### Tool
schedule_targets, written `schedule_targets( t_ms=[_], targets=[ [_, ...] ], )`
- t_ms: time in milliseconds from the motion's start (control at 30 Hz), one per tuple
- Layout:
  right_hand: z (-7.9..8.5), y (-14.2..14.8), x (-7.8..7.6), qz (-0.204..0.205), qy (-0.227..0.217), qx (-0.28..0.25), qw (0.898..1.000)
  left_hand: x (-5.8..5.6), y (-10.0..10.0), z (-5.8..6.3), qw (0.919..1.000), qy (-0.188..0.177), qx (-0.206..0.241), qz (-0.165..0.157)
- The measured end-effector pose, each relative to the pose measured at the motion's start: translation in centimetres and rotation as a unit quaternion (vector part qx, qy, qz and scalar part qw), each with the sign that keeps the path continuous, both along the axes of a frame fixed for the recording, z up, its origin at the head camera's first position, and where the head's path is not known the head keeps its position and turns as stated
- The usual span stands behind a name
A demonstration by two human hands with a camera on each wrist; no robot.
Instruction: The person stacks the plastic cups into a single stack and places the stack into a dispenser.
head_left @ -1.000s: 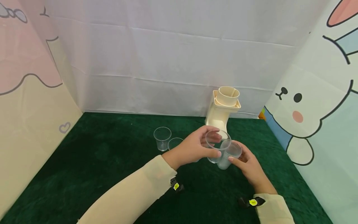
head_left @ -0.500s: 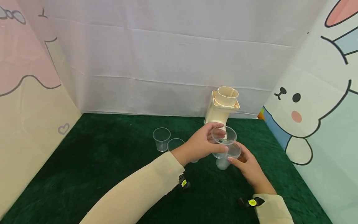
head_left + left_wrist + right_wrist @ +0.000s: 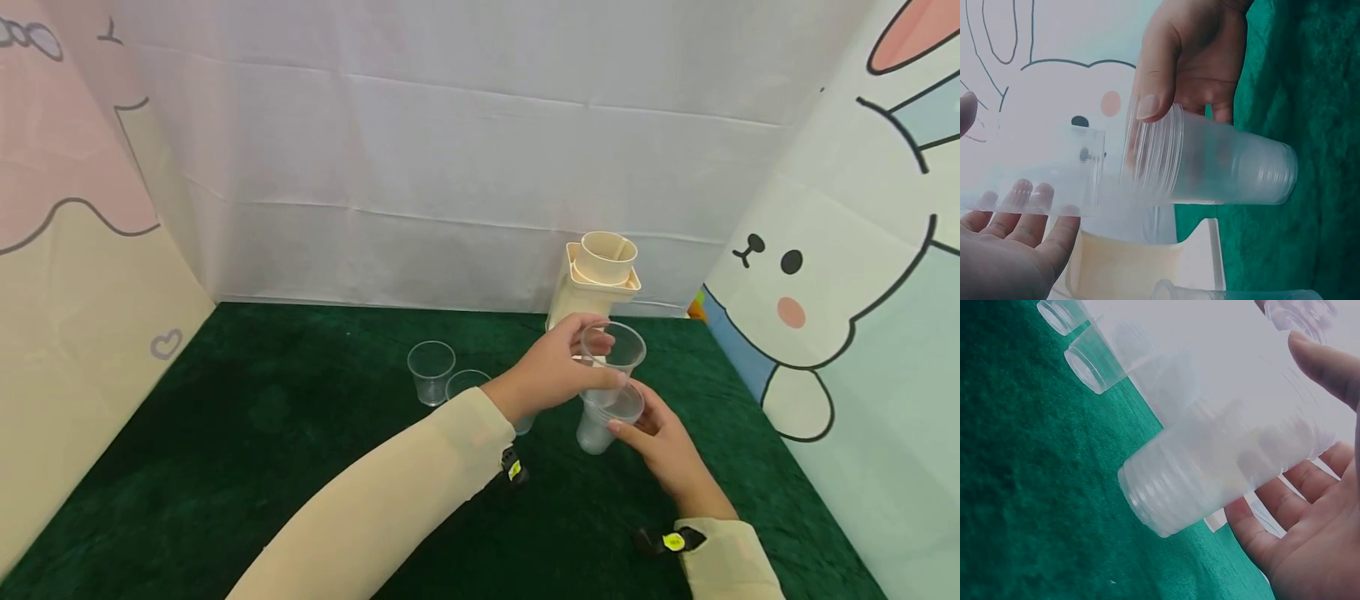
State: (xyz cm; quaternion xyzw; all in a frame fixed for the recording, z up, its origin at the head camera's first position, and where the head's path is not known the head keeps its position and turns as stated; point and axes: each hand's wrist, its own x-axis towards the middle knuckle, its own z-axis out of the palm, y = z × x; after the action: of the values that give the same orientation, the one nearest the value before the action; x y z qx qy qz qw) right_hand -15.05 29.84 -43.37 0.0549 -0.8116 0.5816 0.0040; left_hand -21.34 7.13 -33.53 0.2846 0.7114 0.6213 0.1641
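Observation:
My left hand point(image 3: 558, 371) holds one clear plastic cup point(image 3: 628, 354) upright, thumb on the near side and fingers round the far side. Lower down, my right hand point(image 3: 663, 437) grips a stack of nested clear cups point(image 3: 594, 435), mouth upward. In the left wrist view, the bottom of the single cup point(image 3: 1094, 172) is close to the stacked rims point(image 3: 1157, 153), with a narrow gap between them. The right wrist view shows the ribbed lower end of the stack point(image 3: 1160, 494) off the green cloth, with the right thumb point(image 3: 1325, 365) near the rims.
A cream cup dispenser-like holder point(image 3: 600, 279) with a round top stands at the back right. Left of the hands, a clear cup point(image 3: 431, 383) stands on the green cloth point(image 3: 300, 467). Beside it are another cup point(image 3: 467, 382) and a third point(image 3: 525, 423), partly behind the left wrist.
My left hand has moved right and upward with its cup, from beside the stack to above the stack's mouth. The right hand and its stack have stayed nearly still.

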Motion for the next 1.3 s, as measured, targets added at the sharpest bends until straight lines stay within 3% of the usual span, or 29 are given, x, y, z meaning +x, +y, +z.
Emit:
schedule_targets(
  t_ms=[233,467,900,1300],
  targets=[
    [0.2,0.0,-0.2,0.007,0.009,-0.008,1.0,0.1,0.8,0.2,0.9999,0.0,0.009,0.009],
    [0.3,0.0,-0.2,0.008,0.01,-0.006,1.0,0.6,1.5,-0.3,0.9986,-0.012,0.039,0.035],
    [-0.2,0.1,0.0,0.01,0.017,-0.005,1.0,1.1,2.0,-1.4,0.9977,-0.027,0.053,0.033],
    [-0.3,0.1,0.1,0.006,0.023,-0.011,1.0,1.1,2.5,-2.3,0.999,-0.022,0.002,0.04]
  ],
)
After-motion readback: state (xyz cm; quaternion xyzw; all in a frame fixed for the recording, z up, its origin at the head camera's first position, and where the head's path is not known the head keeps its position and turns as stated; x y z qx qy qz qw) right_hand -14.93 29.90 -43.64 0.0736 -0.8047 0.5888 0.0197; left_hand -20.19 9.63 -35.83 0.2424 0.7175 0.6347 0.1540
